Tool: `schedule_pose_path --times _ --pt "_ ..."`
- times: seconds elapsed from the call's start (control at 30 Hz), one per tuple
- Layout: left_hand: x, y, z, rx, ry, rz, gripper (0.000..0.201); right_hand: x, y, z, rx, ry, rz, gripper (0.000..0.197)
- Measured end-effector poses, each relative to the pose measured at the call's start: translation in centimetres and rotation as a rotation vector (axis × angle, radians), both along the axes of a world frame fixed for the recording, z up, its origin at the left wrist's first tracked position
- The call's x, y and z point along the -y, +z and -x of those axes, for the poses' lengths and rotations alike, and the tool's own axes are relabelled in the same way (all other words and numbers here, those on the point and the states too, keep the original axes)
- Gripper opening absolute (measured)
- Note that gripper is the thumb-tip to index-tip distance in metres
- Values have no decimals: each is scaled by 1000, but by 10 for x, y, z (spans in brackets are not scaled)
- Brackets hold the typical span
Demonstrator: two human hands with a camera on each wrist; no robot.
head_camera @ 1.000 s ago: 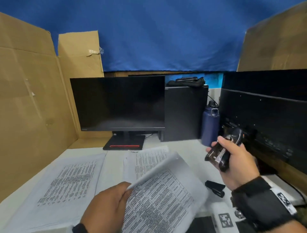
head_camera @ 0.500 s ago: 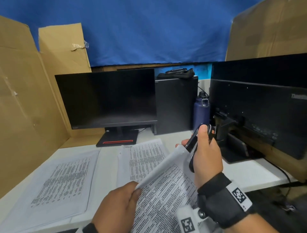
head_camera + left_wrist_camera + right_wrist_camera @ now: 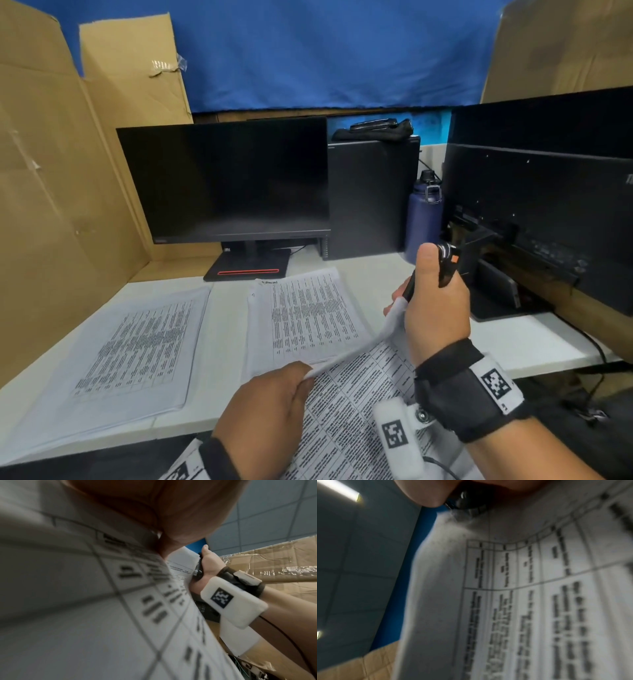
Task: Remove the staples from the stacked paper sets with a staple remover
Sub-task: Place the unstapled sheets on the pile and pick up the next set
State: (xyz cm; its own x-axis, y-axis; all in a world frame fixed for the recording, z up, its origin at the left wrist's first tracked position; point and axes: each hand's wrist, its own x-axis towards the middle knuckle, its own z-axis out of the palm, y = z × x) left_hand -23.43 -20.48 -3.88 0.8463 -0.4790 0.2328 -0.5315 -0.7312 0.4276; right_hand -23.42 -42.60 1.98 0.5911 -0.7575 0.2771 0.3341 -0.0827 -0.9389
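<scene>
Paper set [image 3: 356,404] is lifted off the surface [image 3: 534,342] — left hand [image 3: 270,407] pinches its edge, right hand [image 3: 435,308] grips the staple remover [image 3: 445,265] at the corner. Extraction step; next, probably squeeze and pull.

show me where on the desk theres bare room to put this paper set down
Bare white desk shows between the middle paper stack and the second monitor's base, and a narrow strip between that stack and the left stack. The back edge is crowded by the monitor stand, computer tower and water bottle.
</scene>
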Motion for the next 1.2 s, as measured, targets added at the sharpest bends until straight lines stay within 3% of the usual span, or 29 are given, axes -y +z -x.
schedule_pose_path --times 0.07,0.2,0.27,0.33,0.43,0.57,0.6,0.67,0.93,1.0,1.1,1.2 --pt "1 -3 3 7 4 6 23 0 -1 2 -6 -23 51 84" --pt "5 -1 6 37 37 -74 25 5 3 -3 -36 1 87 42" --pt "3 2 0 5 53 -23 27 18 5 -8 -18 118 -4 21" --pt "-5 4 -12 -49 86 73 32 41 1 -14 -17 179 -105 19" --pt "-23 12 -39 -142 216 346 32 91 -15 -23 -317 62 85 16" --pt "-42 7 -100 -545 402 741 24 139 -46 -21 -818 110 351 30" --pt "-47 1 -122 -659 427 799 36 146 -54 -20 -900 93 397 36" --pt "-44 -3 -153 -833 487 814 65 156 -67 -20 -1040 31 497 49" --pt "-4 -6 -202 -703 518 552 13 153 -73 -21 -1168 -66 604 49" --pt "-3 -12 -213 -750 520 582 9 153 -75 -23 -1155 -51 610 45" --pt "-3 -14 -215 -844 540 647 18 154 -79 -25 -1132 -18 598 40" --pt "-16 -11 -220 -723 515 514 27 156 -79 -26 -1123 3 621 32"
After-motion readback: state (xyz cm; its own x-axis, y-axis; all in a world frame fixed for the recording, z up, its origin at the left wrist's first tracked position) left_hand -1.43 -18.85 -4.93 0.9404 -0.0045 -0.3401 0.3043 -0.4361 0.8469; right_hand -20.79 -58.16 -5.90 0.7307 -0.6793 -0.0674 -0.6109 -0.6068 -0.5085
